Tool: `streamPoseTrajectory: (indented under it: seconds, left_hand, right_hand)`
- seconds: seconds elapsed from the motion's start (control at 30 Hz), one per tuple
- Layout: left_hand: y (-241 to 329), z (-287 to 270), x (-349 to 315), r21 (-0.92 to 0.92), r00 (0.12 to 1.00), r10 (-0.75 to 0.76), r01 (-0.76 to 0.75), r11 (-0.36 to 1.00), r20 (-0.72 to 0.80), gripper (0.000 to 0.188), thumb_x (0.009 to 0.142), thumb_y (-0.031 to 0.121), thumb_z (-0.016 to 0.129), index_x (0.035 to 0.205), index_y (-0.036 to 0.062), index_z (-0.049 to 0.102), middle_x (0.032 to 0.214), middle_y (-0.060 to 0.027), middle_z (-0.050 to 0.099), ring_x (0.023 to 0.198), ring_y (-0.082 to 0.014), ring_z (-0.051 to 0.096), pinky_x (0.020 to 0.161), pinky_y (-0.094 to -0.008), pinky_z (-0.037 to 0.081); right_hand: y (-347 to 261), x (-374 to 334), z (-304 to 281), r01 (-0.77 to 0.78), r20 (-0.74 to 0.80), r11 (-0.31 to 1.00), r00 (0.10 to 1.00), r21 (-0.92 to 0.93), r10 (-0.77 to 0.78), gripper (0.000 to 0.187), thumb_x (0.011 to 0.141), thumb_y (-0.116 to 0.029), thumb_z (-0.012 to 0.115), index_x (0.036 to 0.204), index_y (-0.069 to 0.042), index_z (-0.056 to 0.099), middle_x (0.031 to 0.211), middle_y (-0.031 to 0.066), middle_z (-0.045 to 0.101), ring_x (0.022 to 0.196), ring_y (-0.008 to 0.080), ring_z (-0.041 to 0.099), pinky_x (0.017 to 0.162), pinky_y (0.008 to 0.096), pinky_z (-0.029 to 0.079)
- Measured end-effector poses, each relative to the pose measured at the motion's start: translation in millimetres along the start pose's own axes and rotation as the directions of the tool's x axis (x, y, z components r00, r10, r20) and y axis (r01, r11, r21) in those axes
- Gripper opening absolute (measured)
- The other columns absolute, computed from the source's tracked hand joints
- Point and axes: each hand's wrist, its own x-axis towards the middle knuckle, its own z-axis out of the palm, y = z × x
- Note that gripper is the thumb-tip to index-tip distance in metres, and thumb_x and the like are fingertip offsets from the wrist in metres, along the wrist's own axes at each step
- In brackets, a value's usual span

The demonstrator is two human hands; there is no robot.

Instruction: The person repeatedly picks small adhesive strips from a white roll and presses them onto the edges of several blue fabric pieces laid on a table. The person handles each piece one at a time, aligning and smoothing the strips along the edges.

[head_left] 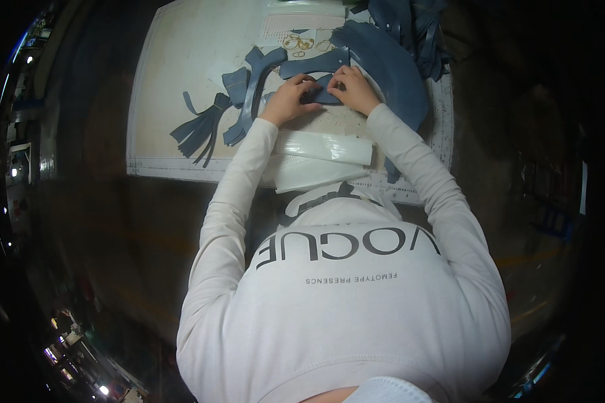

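A small blue leather-like piece (324, 93) lies on the table between my two hands. My left hand (289, 101) curls around its left end, fingers on the far side and thumb on the near side. My right hand (353, 88) is closed in a pinch at its right part, and the fingertips partly hide what they grip. Just beyond is a longer blue strip (314, 64). To the left of my left hand stands out a forked blue piece (256, 79), with a smaller blue stack (236, 87) beside it.
A fanned bundle of blue strips (205, 126) lies left on the white table (175, 60). Large curved blue pieces (400, 74) sit right, with more dark blue pieces (423, 33) behind. Yellowish bands (299, 43) lie at the back. Clear plastic packets (326, 148) are near my body.
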Motion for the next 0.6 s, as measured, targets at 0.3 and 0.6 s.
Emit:
streamPoseTrajectory:
  seconds: [0.3,0.6]
  left_hand:
    - [-19,6,-3,-0.065,1.0,-0.018,0.018,0.998,-0.002,0.041,0.072,0.023,0.082,0.109,0.0095,0.069,0.108,-0.0089,0.066,0.078,-0.0219,0.066,0.071,-0.0301,0.054]
    - [-9,2,-4,-0.128,0.995,-0.046,0.035,0.991,-0.085,0.037,0.079,0.015,0.073,0.115,0.0175,0.066,0.102,-0.0147,0.066,0.079,-0.0283,0.067,0.072,-0.0356,0.054]
  right_hand:
    - [-10,3,1,0.029,-0.082,0.983,0.996,-0.181,-0.044,0.007,0.072,-0.011,0.074,0.076,-0.008,0.068,0.094,0.0037,0.057,0.097,0.0248,0.053,0.085,0.0355,0.047]
    - [-3,-9,12,-0.138,-0.122,0.989,0.982,0.055,0.144,0.008,0.069,-0.013,0.075,0.077,-0.012,0.074,0.091,0.0049,0.061,0.096,0.0262,0.054,0.086,0.0366,0.045]
